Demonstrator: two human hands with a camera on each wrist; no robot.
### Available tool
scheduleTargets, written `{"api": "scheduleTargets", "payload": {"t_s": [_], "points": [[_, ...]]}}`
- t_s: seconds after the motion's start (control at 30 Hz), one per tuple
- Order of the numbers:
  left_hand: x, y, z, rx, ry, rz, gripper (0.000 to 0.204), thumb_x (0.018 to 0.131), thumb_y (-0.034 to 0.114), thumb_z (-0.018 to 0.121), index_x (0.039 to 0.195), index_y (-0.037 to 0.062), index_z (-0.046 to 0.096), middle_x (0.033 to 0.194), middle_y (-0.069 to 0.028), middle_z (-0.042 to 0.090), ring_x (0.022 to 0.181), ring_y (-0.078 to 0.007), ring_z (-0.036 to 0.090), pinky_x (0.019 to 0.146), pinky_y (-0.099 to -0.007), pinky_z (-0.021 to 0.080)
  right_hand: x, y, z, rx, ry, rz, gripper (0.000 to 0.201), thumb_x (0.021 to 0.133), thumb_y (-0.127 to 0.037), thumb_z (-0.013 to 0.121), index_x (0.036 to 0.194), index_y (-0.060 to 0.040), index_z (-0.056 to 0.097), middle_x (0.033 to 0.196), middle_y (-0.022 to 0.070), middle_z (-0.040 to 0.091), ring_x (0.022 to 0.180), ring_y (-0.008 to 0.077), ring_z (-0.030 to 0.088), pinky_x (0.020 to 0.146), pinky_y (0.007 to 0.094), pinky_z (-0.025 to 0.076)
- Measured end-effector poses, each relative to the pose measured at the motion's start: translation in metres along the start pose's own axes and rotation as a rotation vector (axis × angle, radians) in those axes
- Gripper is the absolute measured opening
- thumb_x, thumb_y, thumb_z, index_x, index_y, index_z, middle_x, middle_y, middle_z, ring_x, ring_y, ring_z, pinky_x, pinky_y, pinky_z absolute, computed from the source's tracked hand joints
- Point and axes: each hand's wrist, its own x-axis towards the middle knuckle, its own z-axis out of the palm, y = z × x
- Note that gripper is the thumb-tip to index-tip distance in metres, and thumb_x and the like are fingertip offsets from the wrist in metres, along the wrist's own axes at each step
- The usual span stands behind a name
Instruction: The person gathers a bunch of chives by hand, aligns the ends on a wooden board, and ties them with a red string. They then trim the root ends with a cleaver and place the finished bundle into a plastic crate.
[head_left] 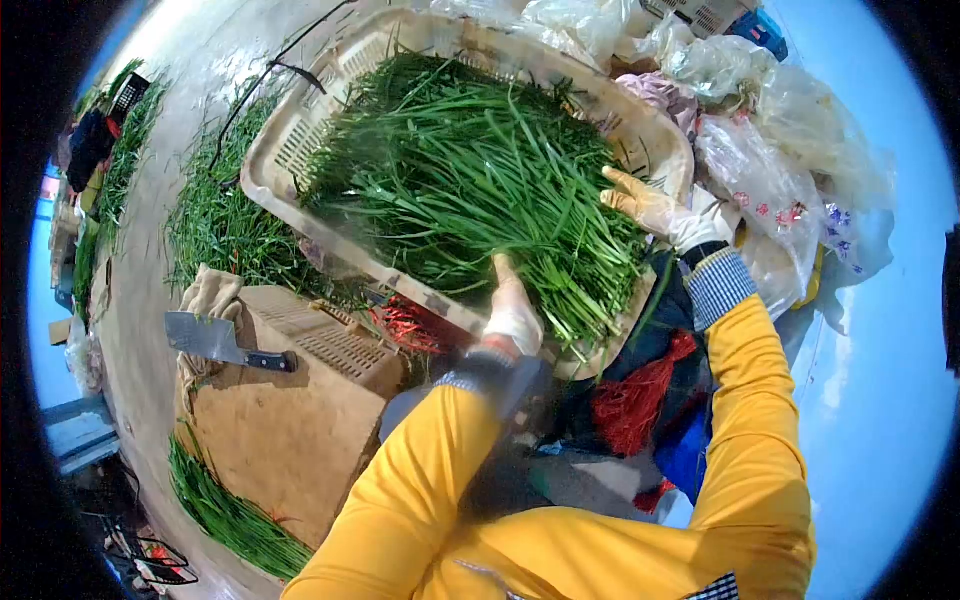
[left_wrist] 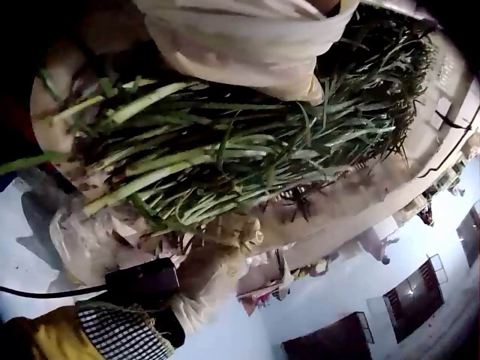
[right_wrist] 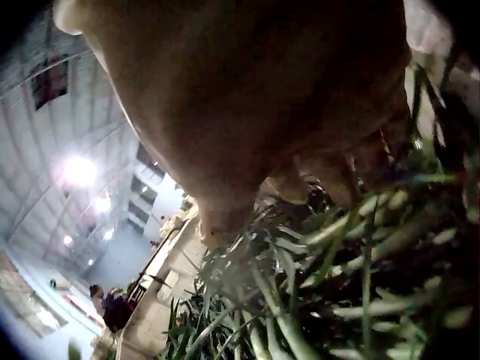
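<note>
A heap of long green garlic chives (head_left: 470, 170) fills a whitish plastic crate (head_left: 268, 185), pale stem ends toward the person. My left hand (head_left: 513, 315), in a pale glove, rests against the near side of the heap with a digit pointing up. In the left wrist view, the left hand (left_wrist: 247, 49) lies over the stems. My right hand (head_left: 650, 208), gloved too, touches the heap's right side, fingers extended toward it. The right wrist view shows the right hand (right_wrist: 255, 97) close over the stems, its fingertips partly hidden among leaves.
At the left, a cleaver (head_left: 215, 340) and a cloth glove (head_left: 212, 293) lie on an upturned tan crate (head_left: 290, 420). More greens (head_left: 235, 200) cover the floor behind. Clear plastic bags (head_left: 770, 170) pile up at the right. Red netting (head_left: 645, 395) lies by the person's legs.
</note>
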Motion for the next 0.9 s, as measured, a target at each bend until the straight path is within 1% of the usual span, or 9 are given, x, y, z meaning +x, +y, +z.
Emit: {"api": "scheduleTargets", "payload": {"t_s": [0.1, 0.13, 0.17, 0.23, 0.37, 0.4, 0.53, 0.73, 0.9], "points": [[-0.068, 0.015, 0.028, 0.032, -0.016, -0.138, 0.087, 0.080, 0.078, 0.036, 0.135, 0.0104, 0.044, 0.132, -0.0137, 0.051, 0.114, -0.0341, 0.051, 0.099, -0.0477, 0.039, -0.018, -0.036, -0.016, -0.523, 0.219, -0.010, 0.091, 0.076, -0.049, 0.067, 0.146, -0.0094, 0.024, 0.144, 0.0232, 0.033, 0.135, 0.0312, 0.032, 0.110, 0.0351, 0.028], [-0.081, 0.015, 0.025, 0.008, -0.220, -0.042, 0.120, 0.064, 0.080, 0.058, 0.145, 0.0005, 0.017, 0.148, -0.0195, 0.027, 0.132, -0.0339, 0.032, 0.104, -0.0494, 0.033, -0.030, -0.055, -0.010, -0.538, 0.238, 0.012, 0.098, 0.072, -0.048, 0.069, 0.147, -0.0108, 0.019, 0.144, 0.0250, 0.031, 0.135, 0.0342, 0.032, 0.110, 0.0374, 0.027], [-0.080, 0.012, 0.026, 0.004, -0.219, -0.044, 0.120, 0.064, 0.080, 0.058, 0.145, 0.0005, 0.017, 0.148, -0.0195, 0.027, 0.132, -0.0339, 0.032, 0.104, -0.0494, 0.033, -0.041, -0.074, 0.003, -0.554, 0.254, 0.038, 0.105, 0.068, -0.048, 0.072, 0.148, -0.0122, 0.015, 0.144, 0.0269, 0.029, 0.134, 0.0372, 0.032, 0.110, 0.0397, 0.027], [-0.070, 0.001, 0.030, 0.073, -0.244, -0.034, 0.128, 0.062, 0.078, 0.063, 0.146, 0.0012, 0.006, 0.147, -0.0194, 0.026, 0.133, -0.0339, 0.031, 0.103, -0.0494, 0.035, -0.048, -0.101, 0.031, -0.741, 0.067, 0.195, 0.119, 0.061, -0.050, 0.077, 0.149, -0.0188, 0.003, 0.150, 0.0263, 0.016, 0.135, 0.0478, 0.023, 0.110, 0.0534, 0.021], [-0.105, 0.005, 0.053, 0.383, 0.069, 0.030, 0.135, 0.060, 0.060, 0.080, 0.146, -0.0004, -0.006, 0.150, -0.0191, 0.019, 0.134, -0.0313, 0.029, 0.104, -0.0425, 0.035, -0.018, -0.066, 0.053, -0.625, -0.088, 0.479, 0.127, 0.060, -0.050, 0.080, 0.149, -0.0218, -0.007, 0.152, 0.0248, 0.006, 0.137, 0.0477, 0.016, 0.110, 0.0535, 0.021], [-0.054, -0.020, 0.043, 0.430, 0.190, 0.117, 0.083, 0.071, 0.055, 0.075, 0.127, 0.0001, 0.049, 0.115, -0.0136, 0.061, 0.099, -0.0279, 0.060, 0.085, -0.0426, 0.048, -0.011, -0.048, 0.055, -0.516, -0.131, 0.449, 0.129, 0.061, -0.051, 0.079, 0.148, -0.0220, -0.011, 0.152, 0.0249, 0.004, 0.134, 0.0489, 0.024, 0.110, 0.0498, 0.025], [-0.030, -0.020, 0.034, 0.115, 0.031, -0.044, 0.053, 0.080, 0.044, 0.070, 0.118, 0.0081, 0.058, 0.112, -0.0107, 0.064, 0.091, -0.0267, 0.063, 0.079, -0.0454, 0.052, -0.004, -0.029, 0.041, -0.093, -0.255, 0.315, 0.134, 0.059, -0.045, 0.082, 0.147, -0.0072, -0.012, 0.132, 0.0257, 0.048, 0.121, 0.0320, 0.049, 0.103, 0.0319, 0.037], [-0.054, -0.010, 0.043, 0.022, -0.072, 0.007, 0.057, 0.080, 0.044, 0.071, 0.122, 0.0091, 0.054, 0.107, -0.0099, 0.065, 0.086, -0.0266, 0.065, 0.077, -0.0441, 0.054, -0.018, -0.047, 0.045, 0.261, -0.164, 0.238, 0.078, 0.064, -0.021, 0.082, 0.130, -0.0009, 0.045, 0.119, 0.0102, 0.059, 0.107, 0.0202, 0.053, 0.094, 0.0303, 0.041], [-0.065, -0.004, 0.038, -0.072, -0.313, 0.034, 0.046, 0.082, 0.038, 0.070, 0.114, 0.0089, 0.056, 0.099, -0.0102, 0.066, 0.085, -0.0255, 0.065, 0.075, -0.0427, 0.055, -0.028, -0.053, 0.041, 0.663, -0.201, 0.128, 0.064, 0.068, -0.018, 0.079, 0.124, -0.0024, 0.053, 0.111, 0.0067, 0.062, 0.097, 0.0166, 0.056, 0.088, 0.0303, 0.044]]}}
